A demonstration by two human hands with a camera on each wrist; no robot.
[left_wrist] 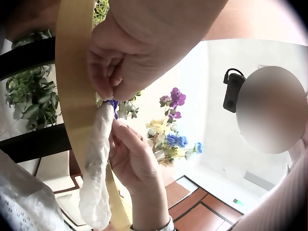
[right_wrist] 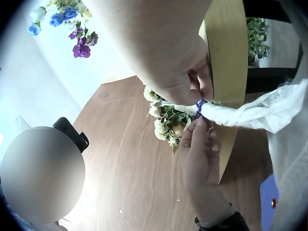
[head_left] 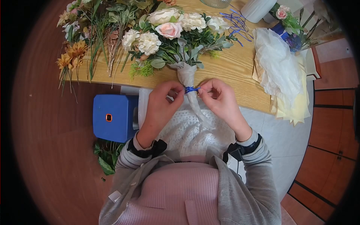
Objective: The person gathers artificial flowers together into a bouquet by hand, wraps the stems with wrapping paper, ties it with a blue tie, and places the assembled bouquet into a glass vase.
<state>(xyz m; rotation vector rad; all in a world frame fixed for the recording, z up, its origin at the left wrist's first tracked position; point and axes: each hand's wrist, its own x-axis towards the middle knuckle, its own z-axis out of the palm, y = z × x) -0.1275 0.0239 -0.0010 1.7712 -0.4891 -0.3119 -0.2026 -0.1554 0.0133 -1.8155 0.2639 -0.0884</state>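
Observation:
A bouquet of white and pale pink artificial flowers (head_left: pixel 168 30) lies on the table with its stems toward the person. White tissue paper (head_left: pixel 186 75) wraps the stems and tapers to a twisted tail over the lap. Around the wrapped stems runs a blue ribbon (head_left: pixel 191 89), tied at the table's front edge. The left hand (head_left: pixel 164 103) pinches the ribbon at its left side between thumb and fingertips. From the right, the right hand (head_left: pixel 221 99) pinches the ribbon's other side. In the left wrist view the paper tail (left_wrist: pixel 96 168) hangs below both hands.
Loose flowers and stems (head_left: pixel 93 41) lie at the table's left, orange blooms (head_left: pixel 76 52) over its edge. Tangled blue ribbon (head_left: pixel 238 24) lies at the back, near a white cylinder (head_left: pixel 258 9). White and yellow paper sheets (head_left: pixel 279 67) hang over the right edge. A blue box (head_left: pixel 114 117) stands below left.

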